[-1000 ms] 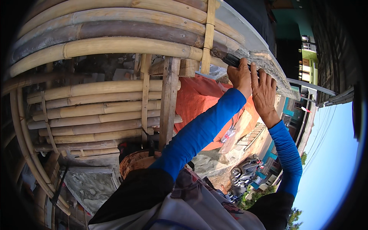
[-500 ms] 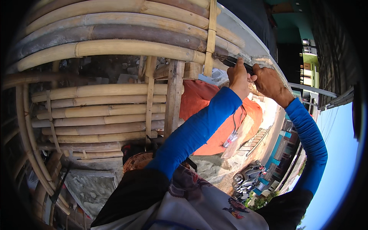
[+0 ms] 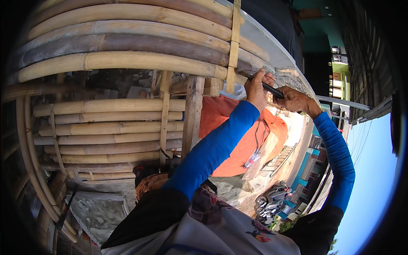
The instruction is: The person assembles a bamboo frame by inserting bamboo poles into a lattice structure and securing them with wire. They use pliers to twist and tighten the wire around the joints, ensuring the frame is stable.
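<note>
My left hand (image 3: 257, 91) and my right hand (image 3: 296, 101) meet at the upper right, beside a bamboo platform. Both are closed on a long, dark-handled tool that looks like pincers (image 3: 272, 90). Its narrow head points left, toward the upright split-bamboo strip (image 3: 233, 46) that crosses the ends of the poles (image 3: 153, 60). My right hand wraps the handle end, while the fingers of my left hand close around it nearer the head. A thin dark wire or strand seems to show by my left fingertips. What the tool's jaws touch is too small to tell.
A rough concrete edge (image 3: 291, 76) runs just past my hands. Below lie an orange tarp (image 3: 225, 131), a wooden post (image 3: 193, 110) and a lower bamboo rack (image 3: 114, 126). A mortar trough (image 3: 100, 212) sits lower left; parked motorbikes (image 3: 272, 199) stand lower right.
Both hands have come slightly downward, and they are farther apart along the tool. More of the dark handle shows between them. My left fingers have shifted up toward the tool's head.
</note>
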`<state>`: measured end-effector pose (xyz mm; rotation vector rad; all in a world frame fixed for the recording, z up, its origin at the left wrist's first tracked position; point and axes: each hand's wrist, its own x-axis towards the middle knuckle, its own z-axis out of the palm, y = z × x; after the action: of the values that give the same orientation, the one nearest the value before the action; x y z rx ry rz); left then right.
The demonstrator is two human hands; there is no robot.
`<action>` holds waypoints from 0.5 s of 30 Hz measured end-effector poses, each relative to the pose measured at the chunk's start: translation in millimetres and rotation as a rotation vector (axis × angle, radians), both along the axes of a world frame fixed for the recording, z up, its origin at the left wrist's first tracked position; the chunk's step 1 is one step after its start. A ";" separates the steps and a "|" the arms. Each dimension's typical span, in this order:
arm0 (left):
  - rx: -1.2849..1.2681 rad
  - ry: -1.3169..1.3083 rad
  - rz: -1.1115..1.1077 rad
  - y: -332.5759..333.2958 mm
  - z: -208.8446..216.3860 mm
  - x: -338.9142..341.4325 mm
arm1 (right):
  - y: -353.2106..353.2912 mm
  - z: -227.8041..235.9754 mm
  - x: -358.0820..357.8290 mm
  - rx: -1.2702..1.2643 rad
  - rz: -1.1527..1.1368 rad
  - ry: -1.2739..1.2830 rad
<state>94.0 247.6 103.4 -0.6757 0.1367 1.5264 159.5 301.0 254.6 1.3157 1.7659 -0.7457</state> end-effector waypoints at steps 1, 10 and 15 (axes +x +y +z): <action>-0.042 -0.022 0.014 3.1 1.8 2.7 | -2.5 -0.8 6.6 0.085 0.159 -0.020; -0.314 0.031 0.013 15.3 10.4 1.8 | -79.6 17.6 26.3 0.625 0.662 0.040; -0.442 0.207 -0.030 29.9 7.9 5.9 | -84.6 18.2 19.4 0.696 0.728 -0.052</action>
<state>99.9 277.5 111.3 -0.8546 0.6522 1.5480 178.9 216.3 272.8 0.9351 2.3412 0.3357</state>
